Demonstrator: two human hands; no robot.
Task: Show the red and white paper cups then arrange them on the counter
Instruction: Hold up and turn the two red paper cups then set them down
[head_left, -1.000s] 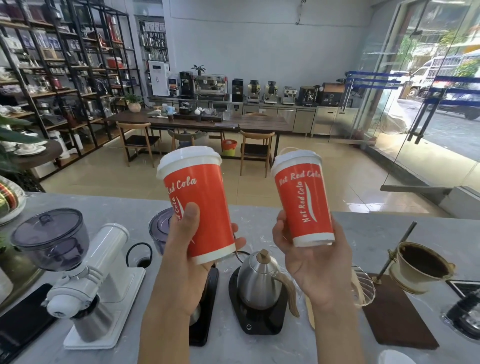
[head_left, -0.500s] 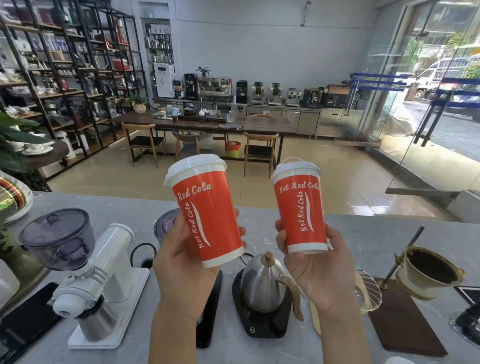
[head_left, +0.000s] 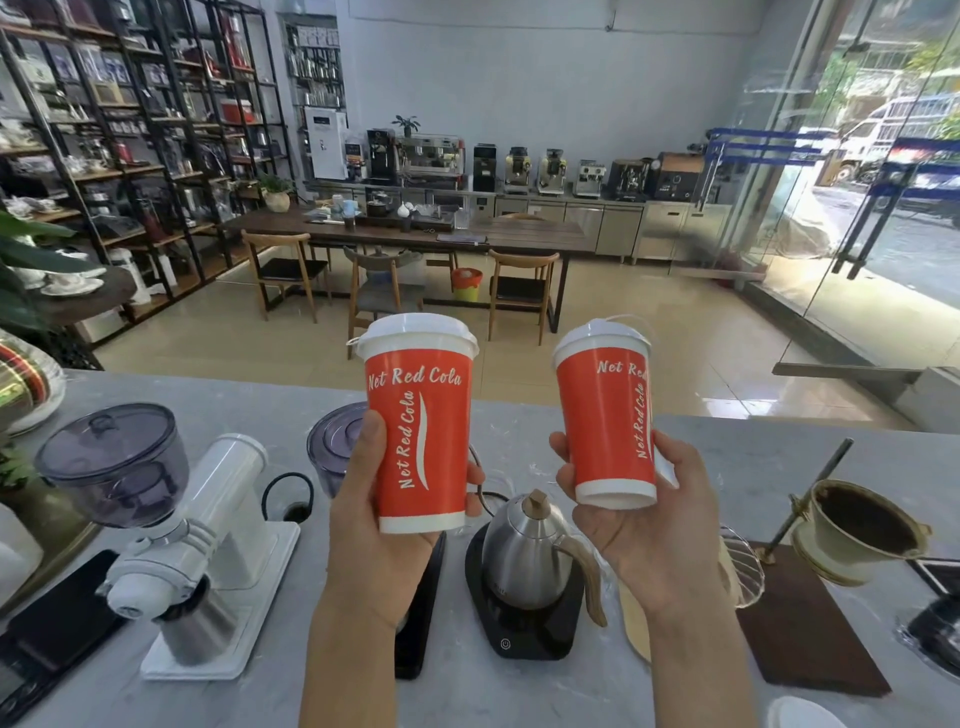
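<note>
Red and white lidded paper cups, one gripped in our left hand (head_left: 371, 525) (head_left: 420, 431) and one in our right hand (head_left: 649, 530) (head_left: 608, 421), are raised above the grey marble counter (head_left: 727, 441), labels facing the camera, presumably for showing.

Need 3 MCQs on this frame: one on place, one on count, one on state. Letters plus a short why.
1. What stands on the counter directly below the gap between the two cups?
A. steel kettle
B. white grinder
C. pour-over dripper

2. How many red and white cups are held up?
A. one
B. two
C. three

3. What state are the cups in?
A. lying on the counter
B. stacked together
C. lidded and held in the air, one per hand

Answers:
1 A: the steel kettle sits on its black base between the wrists.
2 B: the left hand holds the left cup, and the right hand holds the right cup.
3 C: both wear white lids, clear of the counter.
</note>
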